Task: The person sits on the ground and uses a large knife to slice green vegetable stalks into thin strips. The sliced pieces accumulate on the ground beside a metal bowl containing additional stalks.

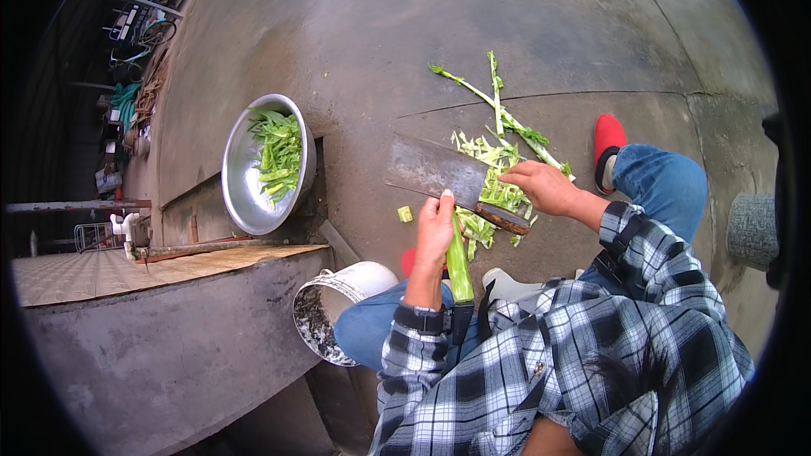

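Observation:
My left hand (pixel 433 235) is closed on a broad cleaver (pixel 441 171), thumb against the lower edge of its dark blade. The cleaver's wooden handle points right, with no fingers around it. Beside my left hand a thick green stem (pixel 459 266), like celtuce, slants down toward my lap; whether those fingers also touch it is hidden. My right hand (pixel 547 189) reaches in from the right, fingers stretched toward the blade's right end, nothing visible in them. Pale green peelings (pixel 498 160) lie on the ground under and around it. A small cut chunk (pixel 405 214) sits left of the cleaver.
Thin leafy stalks (pixel 497 105) lie on the concrete beyond the peelings. To the left stands a metal basin (pixel 239 181) holding cut greens. A white bucket (pixel 365 277) lies tilted near my left knee, beside a low concrete wall (pixel 169 321). A grey cylindrical object (pixel 752 230) stands far right.

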The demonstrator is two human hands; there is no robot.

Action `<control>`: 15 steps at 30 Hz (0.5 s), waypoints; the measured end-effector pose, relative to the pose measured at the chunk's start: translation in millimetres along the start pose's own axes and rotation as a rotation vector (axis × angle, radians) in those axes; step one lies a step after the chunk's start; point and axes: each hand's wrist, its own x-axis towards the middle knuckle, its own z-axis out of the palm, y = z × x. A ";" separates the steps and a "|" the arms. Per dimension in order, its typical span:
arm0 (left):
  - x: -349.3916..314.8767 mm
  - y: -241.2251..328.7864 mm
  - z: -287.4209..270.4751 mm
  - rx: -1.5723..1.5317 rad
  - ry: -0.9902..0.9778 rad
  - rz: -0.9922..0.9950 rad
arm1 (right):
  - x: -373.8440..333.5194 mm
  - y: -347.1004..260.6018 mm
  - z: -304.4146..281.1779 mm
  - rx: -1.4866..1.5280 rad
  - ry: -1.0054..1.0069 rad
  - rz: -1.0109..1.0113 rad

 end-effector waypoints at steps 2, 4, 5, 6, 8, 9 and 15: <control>0.1 -1.1 0.0 -0.010 0.006 -0.007 | 0.5 -3.6 -1.9 0.053 0.036 0.060; 0.8 -2.8 0.4 -0.014 0.013 -0.010 | 1.6 -6.9 -4.1 0.108 0.110 0.049; 1.3 -3.6 0.9 -0.013 0.014 -0.009 | 2.3 -7.8 -4.6 0.128 0.071 0.123; 1.8 -4.3 1.4 -0.014 0.011 -0.020 | 2.7 -8.4 -4.2 0.164 0.051 0.173; 2.4 -4.8 2.8 -0.011 -0.004 0.018 | 2.3 -7.5 -1.5 0.159 -0.041 0.291; 2.3 -4.7 3.6 -0.011 -0.015 0.032 | 1.7 -6.3 1.0 0.118 -0.111 0.360; 1.9 -6.7 5.7 -0.015 -0.022 -0.014 | -6.7 6.8 16.4 -0.067 0.161 -0.033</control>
